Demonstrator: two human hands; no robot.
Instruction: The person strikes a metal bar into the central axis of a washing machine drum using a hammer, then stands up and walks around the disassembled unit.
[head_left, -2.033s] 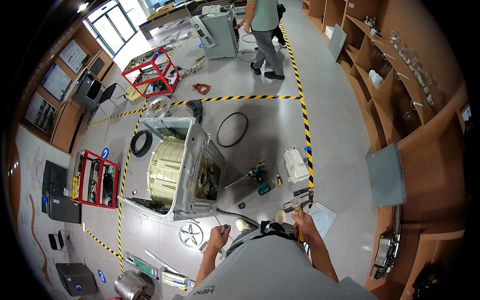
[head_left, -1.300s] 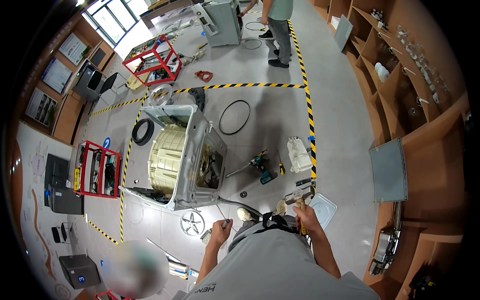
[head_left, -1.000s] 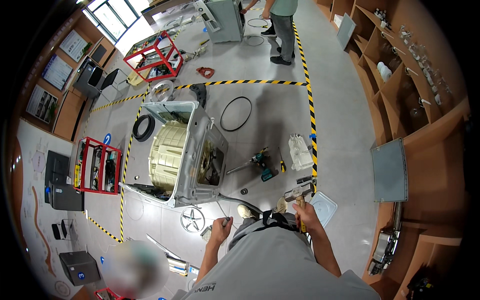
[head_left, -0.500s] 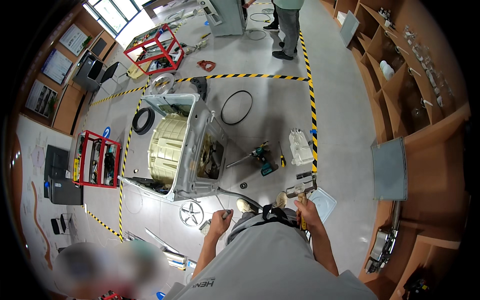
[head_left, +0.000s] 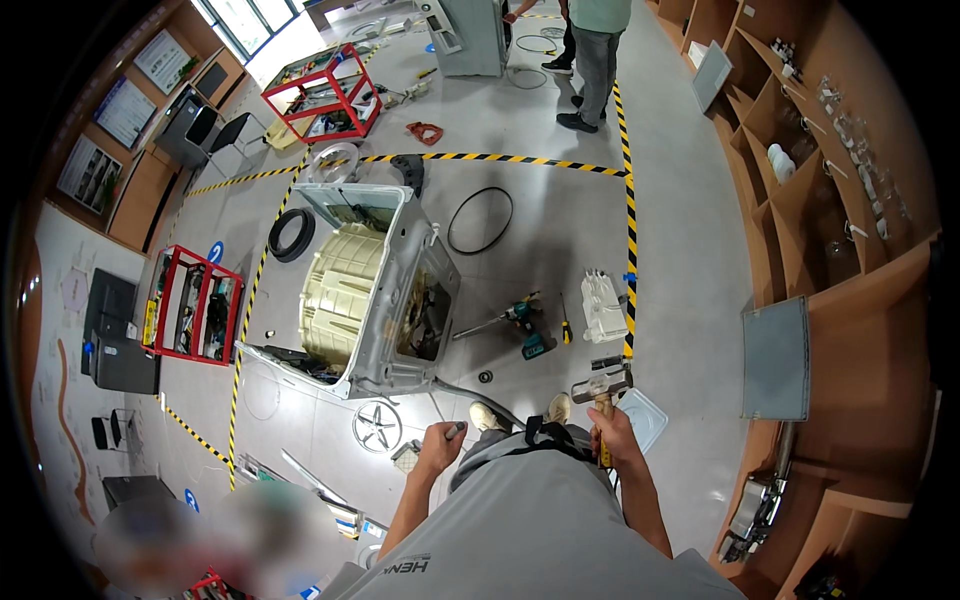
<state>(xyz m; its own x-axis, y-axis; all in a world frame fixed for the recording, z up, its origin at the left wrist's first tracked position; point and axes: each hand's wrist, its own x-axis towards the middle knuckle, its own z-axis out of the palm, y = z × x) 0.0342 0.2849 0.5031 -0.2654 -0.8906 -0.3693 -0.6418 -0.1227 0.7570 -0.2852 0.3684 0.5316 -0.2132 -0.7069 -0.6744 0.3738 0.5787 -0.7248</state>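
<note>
Grip: right hand (head_left: 617,436) clamped round hammer (head_left: 601,386), left hand (head_left: 437,449) closed on rod (head_left: 455,430); best held firmly, both clear of shoes (head_left: 488,416).

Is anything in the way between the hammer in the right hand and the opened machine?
Nothing visible blocks the hammer; between it and the machine, a green drill and small black ring lie on the floor.

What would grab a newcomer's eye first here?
Probably the opened grey metal casing, left of centre, with its big ribbed cream plastic drum exposed inside. Next, the wooden-handled metal hammer in the wearer's right hand, near the lower middle. Then the black-and-yellow striped tape running along the grey floor to the right.
</note>
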